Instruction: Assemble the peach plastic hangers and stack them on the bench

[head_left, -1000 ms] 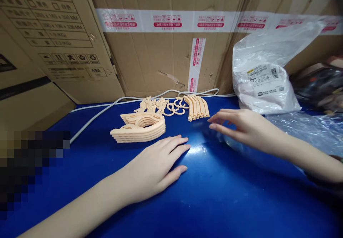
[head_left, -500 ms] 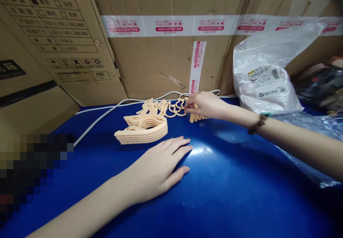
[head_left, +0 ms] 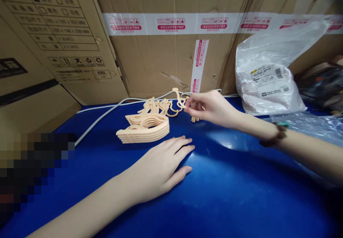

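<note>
My right hand [head_left: 207, 109] pinches a beige hook [head_left: 178, 96] between thumb and fingers, its rounded end pointing up and left. Below and behind that hand, a few beige pieces [head_left: 194, 119] show, mostly hidden. More loose beige hooks [head_left: 155, 106] lie in a tangled row to the left. In front of them sits a neat stack of beige folding-hanger parts [head_left: 144, 134], with curved ends and cut-out openings. My left hand [head_left: 163, 166] rests palm down on the blue table [head_left: 227, 195], fingers spread, beside the stack and holding nothing.
Cardboard boxes [head_left: 155, 59] wall off the back and left. A white cable [head_left: 99, 124] runs along the table's rear. At the right stand a white plastic bag [head_left: 268, 99] with a label and clear plastic film [head_left: 308, 127]. A pixelated patch covers the lower left.
My right hand has lifted a hook from among the beige pieces and drawn it slightly nearer. My left hand and the stack have hardly moved; the view has shifted a little.
</note>
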The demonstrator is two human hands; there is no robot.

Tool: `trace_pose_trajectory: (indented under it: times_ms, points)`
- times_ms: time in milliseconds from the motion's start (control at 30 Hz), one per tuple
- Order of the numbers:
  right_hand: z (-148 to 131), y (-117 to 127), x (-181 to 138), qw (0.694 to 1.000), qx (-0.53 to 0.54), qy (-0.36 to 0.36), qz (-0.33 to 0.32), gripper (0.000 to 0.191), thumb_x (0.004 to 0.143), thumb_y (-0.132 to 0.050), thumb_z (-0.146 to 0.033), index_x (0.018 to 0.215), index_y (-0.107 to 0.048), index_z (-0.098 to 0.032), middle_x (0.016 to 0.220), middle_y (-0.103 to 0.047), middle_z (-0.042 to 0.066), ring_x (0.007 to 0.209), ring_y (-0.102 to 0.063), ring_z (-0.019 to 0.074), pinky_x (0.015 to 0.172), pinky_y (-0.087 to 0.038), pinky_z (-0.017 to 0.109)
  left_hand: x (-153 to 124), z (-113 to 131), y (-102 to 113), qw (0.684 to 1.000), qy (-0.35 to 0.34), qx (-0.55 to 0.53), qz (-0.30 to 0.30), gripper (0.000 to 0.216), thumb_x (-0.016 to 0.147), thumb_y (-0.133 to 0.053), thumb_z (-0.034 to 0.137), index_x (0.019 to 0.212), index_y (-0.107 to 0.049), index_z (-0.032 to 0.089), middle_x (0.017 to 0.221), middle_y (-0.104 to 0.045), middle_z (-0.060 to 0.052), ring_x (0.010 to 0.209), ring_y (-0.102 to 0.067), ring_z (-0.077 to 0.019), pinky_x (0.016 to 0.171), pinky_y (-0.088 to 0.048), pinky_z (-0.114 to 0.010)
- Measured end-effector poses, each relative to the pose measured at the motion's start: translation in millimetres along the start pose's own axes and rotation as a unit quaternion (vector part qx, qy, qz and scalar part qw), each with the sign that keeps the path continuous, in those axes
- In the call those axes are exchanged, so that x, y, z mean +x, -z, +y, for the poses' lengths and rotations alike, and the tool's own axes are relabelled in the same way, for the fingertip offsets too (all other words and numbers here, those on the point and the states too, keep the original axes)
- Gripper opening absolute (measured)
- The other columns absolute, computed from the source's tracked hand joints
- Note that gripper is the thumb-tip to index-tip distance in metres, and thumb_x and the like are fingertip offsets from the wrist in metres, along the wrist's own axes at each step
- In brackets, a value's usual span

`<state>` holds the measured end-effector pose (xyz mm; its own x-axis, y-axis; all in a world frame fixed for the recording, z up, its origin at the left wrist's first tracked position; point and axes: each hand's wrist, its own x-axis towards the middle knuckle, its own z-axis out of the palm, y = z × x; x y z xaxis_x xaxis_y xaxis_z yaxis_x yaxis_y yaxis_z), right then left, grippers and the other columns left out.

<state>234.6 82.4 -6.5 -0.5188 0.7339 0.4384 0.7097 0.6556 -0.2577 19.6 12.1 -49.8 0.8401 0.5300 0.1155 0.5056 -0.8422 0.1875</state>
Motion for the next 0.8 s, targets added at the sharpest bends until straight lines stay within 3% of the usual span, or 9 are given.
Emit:
trace_pose_trajectory:
  times_ms: [67, 300, 467, 600, 800]
  points:
    - [-8.0, 7.8, -24.4, 0.999, 0.039, 0.011, 0.010, 0.006, 0.083, -0.060, -0.022, 0.084, -0.061, -0.016, 0.060, -0.060, -0.005, 0.052, -0.053, 0.0083, 0.055, -0.037, 0.020, -0.2, 0.1, -0.4, 1.000, -0.001, -0.003, 0.000, 0.045, 0.098, -0.040, 0.037, 0.138, -0.044, 0.016, 0.146, -0.044, -0.011, 0.136, -0.038, -0.0262, 0.110, -0.037, -0.046]
    - [-19.8, 16.5, -93.0, 0.993, 0.071, 0.010, -0.097, 0.007, 0.091, -0.051, -0.018, 0.093, -0.058, -0.020, 0.072, -0.064, -0.003, 0.061, -0.059, 0.0089, 0.060, -0.041, 0.019, -0.3, 2.2, 2.7, 0.993, 0.037, -0.107, 0.016, 0.049, 0.096, -0.046, 0.037, 0.141, -0.035, 0.020, 0.144, -0.045, -0.011, 0.133, -0.042, -0.0253, 0.109, -0.038, -0.046]
    - [-17.6, 15.9, -97.6, 0.988, 0.077, 0.049, -0.126, 0.010, 0.094, -0.046, -0.017, 0.095, -0.056, -0.020, 0.081, -0.064, 0.000, 0.068, -0.059, 0.0108, 0.064, -0.041, 0.021, 0.3, 3.3, 2.3, 0.955, 0.093, -0.270, 0.076, 0.057, 0.096, -0.049, 0.030, 0.145, -0.020, 0.027, 0.133, -0.054, -0.006, 0.124, -0.051, -0.0188, 0.106, -0.040, -0.038]
    - [-14.7, 14.1, -95.8, 0.988, 0.064, 0.069, -0.125, 0.010, 0.094, -0.046, -0.016, 0.093, -0.055, -0.019, 0.080, -0.062, 0.001, 0.068, -0.057, 0.0112, 0.064, -0.040, 0.022, 2.9, 5.7, 3.4, 0.935, 0.072, -0.336, 0.093, 0.045, 0.095, -0.050, 0.024, 0.136, -0.034, 0.033, 0.114, -0.062, 0.001, 0.102, -0.059, -0.0125, 0.087, -0.049, -0.025]
    - [-11.9, 12.5, -96.8, 0.990, -0.009, 0.096, -0.100, 0.015, 0.095, -0.044, -0.016, 0.095, -0.058, -0.017, 0.079, -0.061, 0.003, 0.068, -0.057, 0.0145, 0.064, -0.041, 0.026, 0.7, 10.5, 10.4, 0.949, 0.038, -0.304, 0.067, 0.043, 0.094, -0.051, 0.019, 0.133, -0.041, 0.035, 0.104, -0.061, 0.003, 0.084, -0.058, -0.0094, 0.077, -0.048, -0.021]
